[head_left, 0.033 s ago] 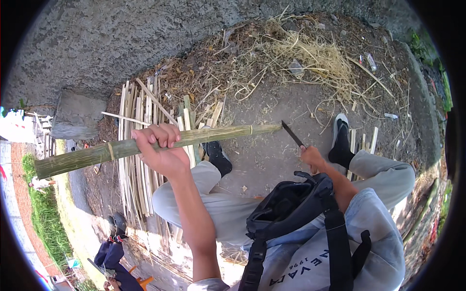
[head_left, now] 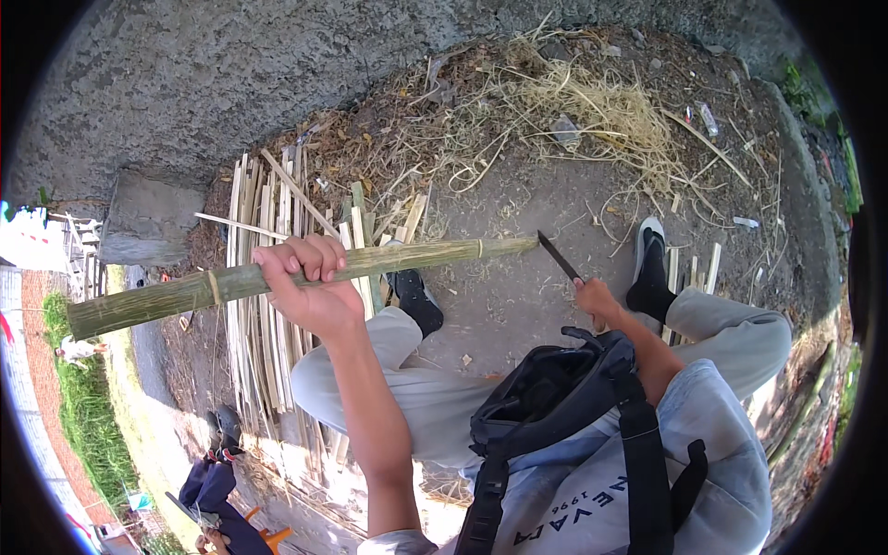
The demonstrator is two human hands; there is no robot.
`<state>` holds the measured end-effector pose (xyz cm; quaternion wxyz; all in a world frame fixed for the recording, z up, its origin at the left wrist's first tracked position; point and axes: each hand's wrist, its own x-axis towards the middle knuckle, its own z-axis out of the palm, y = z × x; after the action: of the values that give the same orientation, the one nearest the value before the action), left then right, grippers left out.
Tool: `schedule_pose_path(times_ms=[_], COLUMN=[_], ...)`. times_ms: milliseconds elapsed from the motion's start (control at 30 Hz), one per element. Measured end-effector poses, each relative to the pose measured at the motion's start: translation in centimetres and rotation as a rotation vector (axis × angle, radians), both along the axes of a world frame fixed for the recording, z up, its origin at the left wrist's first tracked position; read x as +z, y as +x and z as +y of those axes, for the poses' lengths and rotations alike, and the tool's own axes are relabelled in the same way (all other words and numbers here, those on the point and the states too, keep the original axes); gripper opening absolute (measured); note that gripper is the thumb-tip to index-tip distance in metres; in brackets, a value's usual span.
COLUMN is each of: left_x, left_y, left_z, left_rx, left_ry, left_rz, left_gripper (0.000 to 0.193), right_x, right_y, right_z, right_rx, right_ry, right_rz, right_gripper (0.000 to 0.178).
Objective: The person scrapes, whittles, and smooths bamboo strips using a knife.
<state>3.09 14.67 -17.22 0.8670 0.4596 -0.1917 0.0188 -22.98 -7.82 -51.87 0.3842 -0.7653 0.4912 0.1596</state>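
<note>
- Our left hand [head_left: 310, 277] is closed around a green bamboo pole [head_left: 277, 273], fingers wrapped over its top near the middle of its length.
- The pole lies roughly level across the view, its thick end out to our left and its thin end pointing right, above our left knee.
- Our right hand [head_left: 597, 298] is closed on the handle of a knife [head_left: 559, 256]; the dark blade slants up and to the left, its tip just beside the pole's thin end.
- We cannot tell whether the blade touches the pole.
- Behind the pole, a stack of split bamboo strips [head_left: 264, 305] lies on the dirt ground [head_left: 518, 305].
- A heap of dry straw [head_left: 592, 111] lies farther off, near a concrete wall [head_left: 231, 74].
- A black bag [head_left: 546, 398] hangs against our chest on a strap.
- Our feet wear dark shoes [head_left: 652, 264].
</note>
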Motion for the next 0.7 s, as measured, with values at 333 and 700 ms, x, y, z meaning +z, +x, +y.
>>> schedule_pose_path(times_ms=[333,700], left_x=[1.0,4.1], left_y=[-0.8,1.2], left_z=[0.9,7.1], left_rx=[-0.099,0.025], left_ry=[-0.100,-0.309], left_rz=[-0.079,-0.029], left_gripper=[0.036,0.040], right_x=[0.3,-1.4], right_y=[0.8,1.2], right_z=[-1.9,-1.9], right_rx=[0.005,-0.016], right_ry=[0.095,0.051], right_rz=[0.075,-0.043], right_gripper=[0.061,0.057])
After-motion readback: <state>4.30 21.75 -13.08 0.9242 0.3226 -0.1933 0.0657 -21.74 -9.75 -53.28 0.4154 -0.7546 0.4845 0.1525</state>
